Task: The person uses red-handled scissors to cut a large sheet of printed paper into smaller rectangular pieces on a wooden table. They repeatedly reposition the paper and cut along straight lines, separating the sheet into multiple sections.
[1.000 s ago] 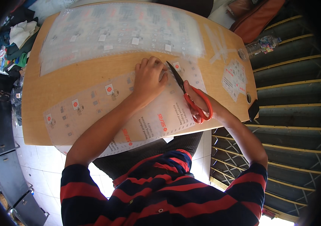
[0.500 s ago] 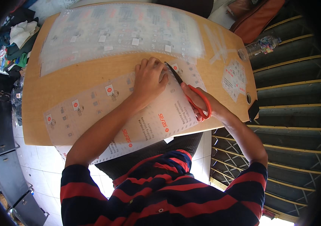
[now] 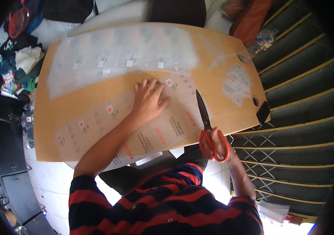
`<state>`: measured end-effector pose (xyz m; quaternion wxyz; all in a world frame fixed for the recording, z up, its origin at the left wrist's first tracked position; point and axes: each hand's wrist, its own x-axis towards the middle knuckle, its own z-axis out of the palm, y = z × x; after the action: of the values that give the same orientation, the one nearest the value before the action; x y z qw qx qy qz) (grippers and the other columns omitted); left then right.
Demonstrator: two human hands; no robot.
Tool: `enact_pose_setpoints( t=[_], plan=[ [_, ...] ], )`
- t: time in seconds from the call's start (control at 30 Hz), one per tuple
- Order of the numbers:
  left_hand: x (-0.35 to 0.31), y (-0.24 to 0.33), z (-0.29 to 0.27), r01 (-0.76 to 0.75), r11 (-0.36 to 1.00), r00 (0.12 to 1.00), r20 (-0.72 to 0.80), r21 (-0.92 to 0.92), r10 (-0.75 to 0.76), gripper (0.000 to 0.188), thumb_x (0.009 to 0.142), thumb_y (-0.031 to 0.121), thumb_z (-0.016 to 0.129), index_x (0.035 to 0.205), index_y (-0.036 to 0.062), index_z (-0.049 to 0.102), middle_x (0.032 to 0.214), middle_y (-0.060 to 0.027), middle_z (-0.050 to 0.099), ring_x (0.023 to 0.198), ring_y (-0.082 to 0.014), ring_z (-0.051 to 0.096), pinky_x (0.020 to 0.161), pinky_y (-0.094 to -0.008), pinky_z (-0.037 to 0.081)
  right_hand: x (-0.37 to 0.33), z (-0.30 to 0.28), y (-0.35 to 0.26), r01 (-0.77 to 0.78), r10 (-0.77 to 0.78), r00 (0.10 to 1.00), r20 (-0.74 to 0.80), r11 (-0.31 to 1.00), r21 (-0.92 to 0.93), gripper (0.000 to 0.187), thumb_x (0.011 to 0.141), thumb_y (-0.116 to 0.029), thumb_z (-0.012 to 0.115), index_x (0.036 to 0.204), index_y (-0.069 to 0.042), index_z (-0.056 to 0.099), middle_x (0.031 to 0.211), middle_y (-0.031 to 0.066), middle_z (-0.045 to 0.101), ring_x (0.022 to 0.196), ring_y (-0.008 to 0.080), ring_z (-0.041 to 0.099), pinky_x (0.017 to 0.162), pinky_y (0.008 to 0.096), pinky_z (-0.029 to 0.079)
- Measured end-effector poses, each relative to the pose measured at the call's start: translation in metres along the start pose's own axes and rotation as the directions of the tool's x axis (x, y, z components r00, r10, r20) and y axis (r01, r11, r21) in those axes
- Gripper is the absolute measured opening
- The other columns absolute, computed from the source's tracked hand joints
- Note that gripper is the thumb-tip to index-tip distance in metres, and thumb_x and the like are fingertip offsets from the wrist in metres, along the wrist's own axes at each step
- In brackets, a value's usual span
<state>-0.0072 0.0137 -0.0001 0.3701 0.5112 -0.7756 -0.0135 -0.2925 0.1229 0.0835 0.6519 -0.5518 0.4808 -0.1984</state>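
A printed translucent plastic sheet (image 3: 161, 135) lies on the near half of the wooden table, its lower edge reaching past the table's front. My left hand (image 3: 148, 100) rests palm down on its upper part, fingers apart and thumb stretched toward the right. Off the sheet's right end, my right hand (image 3: 221, 144) grips scissors (image 3: 203, 109) by their red handles. The dark blades are closed together, pointing away from me, and their tip lies over the sheet's right edge.
More printed translucent sheets (image 3: 123, 47) lie along the table's far side. Small printed cut pieces (image 3: 235, 84) are at the right, near a black object (image 3: 262, 112) on the table corner. A folding metal gate (image 3: 292, 125) stands to the right; clothes and bags (image 3: 27, 58) are piled left.
My right hand has drawn the scissors back toward me, away from my left hand. My left hand has opened out on the sheet, which now lies flatter. The view has shifted slightly.
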Motion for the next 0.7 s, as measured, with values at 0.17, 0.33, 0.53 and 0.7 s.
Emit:
enact_pose_setpoints(
  t=[0.17, 0.33, 0.53, 0.7],
  plan=[
    [0.009, 0.008, -0.004, -0.173, 0.985, 0.971, 0.163, -0.021, 0.174, 0.044, 0.084, 0.028, 0.074, 0.122, 0.0076, 0.064, 0.124, -0.0109, 0.055, 0.109, -0.0319, 0.048, 0.097, -0.0473, 0.039, -0.048, 0.003, 0.05, 0.049, -0.037, 0.994, -0.106, 0.993, 0.108, 0.083, 0.096, -0.077, 0.018, 0.062, -0.006, 0.047, 0.044, 0.0026, 0.043, 0.036, 0.0119, 0.046, 0.035, 0.0235, 0.035],
    [0.022, 0.006, -0.011, -0.335, 0.93, 0.884, 0.289, -0.154, 0.367, 0.048, 0.083, 0.029, 0.073, 0.123, 0.0045, 0.063, 0.124, -0.0112, 0.055, 0.112, -0.0306, 0.048, 0.101, -0.0465, 0.039, -0.073, 0.007, 0.075, 0.083, -0.041, 0.981, -0.189, 0.972, 0.22, 0.085, 0.093, -0.081, 0.022, 0.066, -0.005, 0.05, 0.045, 0.0025, 0.044, 0.036, 0.0122, 0.046, 0.035, 0.0243, 0.037],
    [0.029, 0.038, -0.011, -0.289, 0.957, 0.927, 0.256, 0.022, 0.274, 0.06, 0.081, 0.034, 0.076, 0.131, 0.0058, 0.06, 0.141, -0.0173, 0.049, 0.123, -0.0397, 0.044, 0.109, -0.0566, 0.034, -0.092, 0.01, 0.085, 0.135, -0.088, 0.972, -0.219, 0.968, 0.211, 0.085, 0.095, -0.08, 0.023, 0.066, -0.004, 0.051, 0.045, 0.0028, 0.045, 0.036, 0.013, 0.047, 0.035, 0.0253, 0.037],
    [-0.026, 0.132, 0.014, -0.258, 0.957, 0.892, 0.347, -0.133, 0.289, 0.062, 0.078, 0.034, 0.08, 0.132, 0.0087, 0.06, 0.151, -0.0176, 0.043, 0.143, -0.0432, 0.032, 0.115, -0.0694, 0.022, -0.098, 0.009, 0.091, 0.156, -0.1, 0.965, -0.241, 0.962, 0.224, 0.09, 0.09, -0.085, 0.023, 0.063, -0.004, 0.051, 0.046, 0.003, 0.046, 0.04, 0.0144, 0.052, 0.039, 0.0262, 0.039]
  ],
)
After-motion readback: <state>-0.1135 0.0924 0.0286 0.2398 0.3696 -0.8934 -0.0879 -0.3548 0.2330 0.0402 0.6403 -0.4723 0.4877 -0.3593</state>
